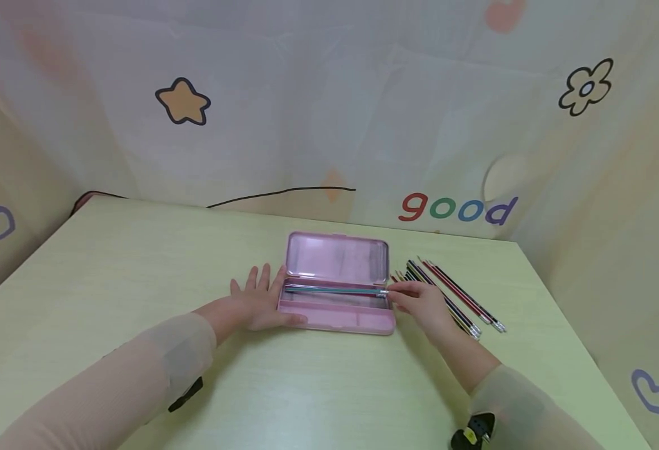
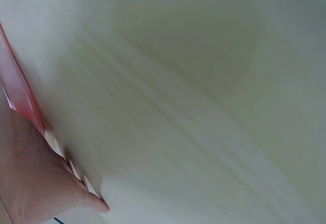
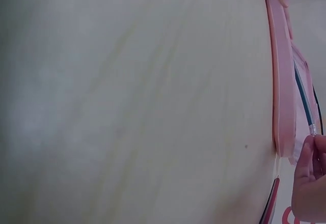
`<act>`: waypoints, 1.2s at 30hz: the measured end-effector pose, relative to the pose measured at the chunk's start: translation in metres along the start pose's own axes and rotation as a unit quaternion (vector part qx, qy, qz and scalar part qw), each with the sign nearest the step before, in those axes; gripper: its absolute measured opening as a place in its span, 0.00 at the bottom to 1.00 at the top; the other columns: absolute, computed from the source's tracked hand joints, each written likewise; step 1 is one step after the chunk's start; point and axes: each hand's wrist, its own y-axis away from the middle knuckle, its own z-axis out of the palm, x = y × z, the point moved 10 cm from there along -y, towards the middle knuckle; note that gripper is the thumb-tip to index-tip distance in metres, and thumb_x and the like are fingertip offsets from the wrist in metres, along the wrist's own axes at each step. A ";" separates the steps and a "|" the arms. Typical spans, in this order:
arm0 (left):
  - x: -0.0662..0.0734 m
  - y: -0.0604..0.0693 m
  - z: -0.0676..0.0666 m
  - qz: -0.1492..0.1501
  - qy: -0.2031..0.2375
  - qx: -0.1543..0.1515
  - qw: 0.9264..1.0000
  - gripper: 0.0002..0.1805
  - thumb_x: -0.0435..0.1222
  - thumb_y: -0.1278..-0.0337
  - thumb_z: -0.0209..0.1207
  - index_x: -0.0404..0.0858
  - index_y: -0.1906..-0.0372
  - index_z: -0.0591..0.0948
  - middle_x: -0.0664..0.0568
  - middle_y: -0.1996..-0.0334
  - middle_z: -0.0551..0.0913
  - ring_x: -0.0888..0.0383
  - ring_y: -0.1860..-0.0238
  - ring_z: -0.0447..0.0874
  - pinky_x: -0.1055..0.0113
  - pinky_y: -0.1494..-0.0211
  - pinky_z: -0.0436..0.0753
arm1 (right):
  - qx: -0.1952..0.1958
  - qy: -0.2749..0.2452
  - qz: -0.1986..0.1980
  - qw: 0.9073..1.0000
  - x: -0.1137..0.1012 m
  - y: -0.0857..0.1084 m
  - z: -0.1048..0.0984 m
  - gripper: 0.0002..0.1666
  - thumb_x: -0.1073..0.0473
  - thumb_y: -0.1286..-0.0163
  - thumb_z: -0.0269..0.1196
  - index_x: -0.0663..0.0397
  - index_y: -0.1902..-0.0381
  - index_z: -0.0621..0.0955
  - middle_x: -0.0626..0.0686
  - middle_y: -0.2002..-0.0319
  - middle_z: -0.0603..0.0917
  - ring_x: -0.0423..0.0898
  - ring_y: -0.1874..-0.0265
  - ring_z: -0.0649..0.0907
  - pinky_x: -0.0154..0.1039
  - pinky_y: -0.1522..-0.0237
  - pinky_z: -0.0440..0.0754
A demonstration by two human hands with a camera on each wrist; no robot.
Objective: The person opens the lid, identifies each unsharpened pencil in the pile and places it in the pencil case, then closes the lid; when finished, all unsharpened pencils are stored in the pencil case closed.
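An open pink pencil case [image 1: 337, 317] lies on the table, its lid [image 1: 337, 257] tipped back. My left hand [image 1: 259, 306] is spread at the case's left end, the thumb along its front edge; part of that hand [image 2: 35, 178] shows beside the pink case in the left wrist view. Lengthwise over the case's rear compartment lies a teal pencil [image 1: 329, 290]. My right hand [image 1: 422, 306] pinches its eraser end at the case's right side. In the right wrist view, fingertips meet the teal pencil [image 3: 304, 94] just past its silver ferrule.
Right of the case lie several loose pencils [image 1: 464, 292] in a slanted, spread bunch, partly behind my right hand. A printed curtain [image 1: 329, 112] hangs behind the pale wooden table [image 1: 155, 250] and at both sides.
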 end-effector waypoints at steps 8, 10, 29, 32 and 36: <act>0.001 0.003 -0.001 -0.002 -0.001 0.000 1.000 0.67 0.81 0.66 0.37 0.42 0.27 0.33 0.37 0.28 0.32 0.38 0.30 0.26 0.32 0.38 0.35 | 0.002 0.020 -0.002 1.000 0.000 -0.001 0.003 0.13 0.64 0.36 0.62 0.65 0.55 0.82 0.58 0.56 0.81 0.45 0.63 0.80 0.35 0.60 0.80; 0.000 0.001 0.001 -0.003 0.001 0.000 1.000 0.68 0.82 0.68 0.37 0.43 0.27 0.32 0.38 0.28 0.32 0.38 0.30 0.25 0.32 0.38 0.35 | 0.002 0.022 0.000 1.000 0.001 -0.002 0.004 0.12 0.65 0.36 0.62 0.65 0.55 0.82 0.58 0.56 0.81 0.45 0.63 0.80 0.35 0.60 0.80; -0.003 -0.005 0.002 -0.001 -0.006 0.003 1.000 0.66 0.81 0.67 0.37 0.46 0.27 0.31 0.39 0.28 0.31 0.39 0.30 0.25 0.32 0.38 0.36 | -0.008 0.019 0.013 1.000 0.000 0.000 0.000 0.14 0.62 0.34 0.61 0.62 0.52 0.81 0.59 0.51 0.80 0.47 0.57 0.80 0.38 0.54 0.79; -0.005 -0.009 0.004 0.001 -0.004 0.010 1.000 0.68 0.82 0.70 0.37 0.46 0.27 0.31 0.39 0.28 0.31 0.39 0.30 0.25 0.31 0.39 0.36 | -0.014 0.016 0.000 1.000 -0.002 0.002 -0.005 0.17 0.60 0.34 0.61 0.63 0.50 0.80 0.59 0.49 0.80 0.47 0.55 0.81 0.38 0.53 0.78; -0.006 -0.011 0.006 0.002 -0.008 0.010 1.000 0.69 0.83 0.71 0.36 0.45 0.27 0.30 0.39 0.28 0.31 0.38 0.30 0.25 0.31 0.39 0.36 | -0.018 0.014 -0.002 1.000 -0.001 0.007 -0.015 0.21 0.57 0.34 0.62 0.63 0.47 0.78 0.59 0.48 0.79 0.47 0.53 0.81 0.36 0.53 0.78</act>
